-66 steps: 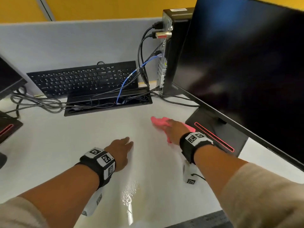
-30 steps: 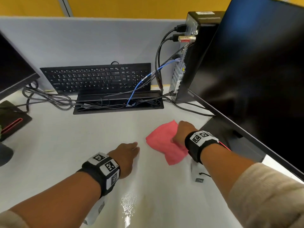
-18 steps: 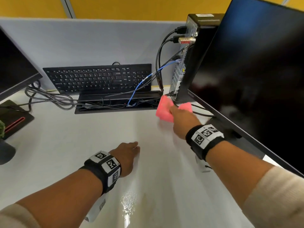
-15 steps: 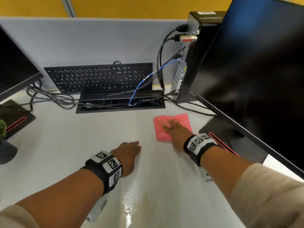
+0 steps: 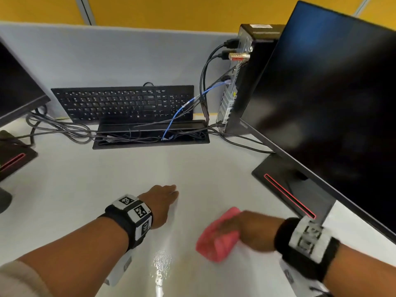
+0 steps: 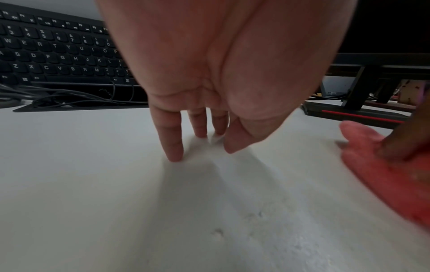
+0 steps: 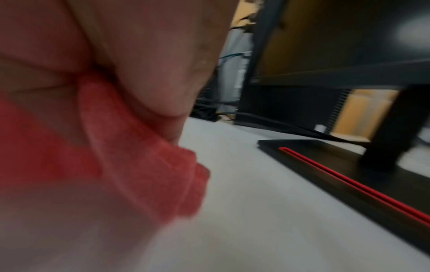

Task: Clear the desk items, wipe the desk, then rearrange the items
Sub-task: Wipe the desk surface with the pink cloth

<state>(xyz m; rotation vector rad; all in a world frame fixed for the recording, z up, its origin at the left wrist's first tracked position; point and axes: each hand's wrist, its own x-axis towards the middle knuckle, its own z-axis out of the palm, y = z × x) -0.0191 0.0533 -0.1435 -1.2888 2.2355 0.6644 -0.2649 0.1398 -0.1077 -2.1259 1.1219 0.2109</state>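
Note:
A pink cloth (image 5: 214, 247) lies bunched on the white desk (image 5: 107, 179) near its front. My right hand (image 5: 242, 230) is on top of it, blurred with motion, and grips it. In the right wrist view the cloth (image 7: 139, 165) is folded up under the thumb (image 7: 151, 82). My left hand (image 5: 169, 194) holds nothing; it rests to the left of the cloth with straight fingers. In the left wrist view its fingertips (image 6: 174, 154) touch the bare desk, and the cloth (image 6: 384, 174) shows at the right edge.
A black keyboard (image 5: 124, 102) leans against the partition behind a cable tray (image 5: 150, 133) full of wires. At the right are a computer tower (image 5: 252, 71), a big monitor (image 5: 332, 93) and its base (image 5: 289, 189). Another monitor (image 5: 15, 82) stands at the left. A wet sheen (image 5: 161, 260) marks the front.
My right hand has swept the cloth from the back, near the tower and cables, toward the front edge, and the cloth has bunched up. The left hand has stayed in place.

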